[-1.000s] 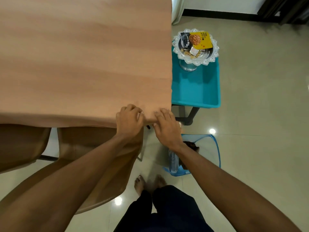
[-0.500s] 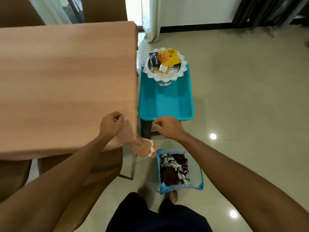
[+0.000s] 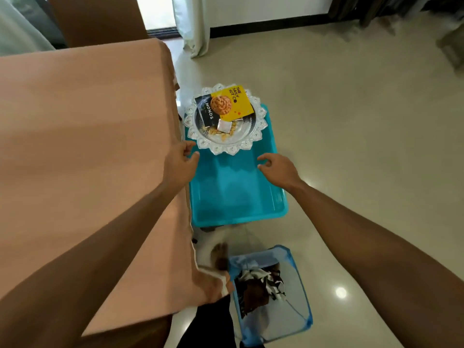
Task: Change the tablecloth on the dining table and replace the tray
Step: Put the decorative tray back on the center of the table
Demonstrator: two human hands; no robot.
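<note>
Both hands released: left hand point(image 3: 179, 163) and right hand point(image 3: 277, 169) flank the scalloped glass snack tray point(image 3: 227, 143), likely to lift it.

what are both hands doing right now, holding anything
Left hand: open, fingers loosely curled, holding nothing, over the teal tray.
Right hand: open, fingers loosely curled, holding nothing, over the tray's right side.

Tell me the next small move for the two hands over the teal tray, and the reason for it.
Probably close both hands on the glass dish's scalloped rim and lift it. The left hand and right hand are open and empty, either side of the dish, which sits on the teal tray beside the table. The peach tablecloth already lies flat over the top, so the dish looks ready to go back.
</note>
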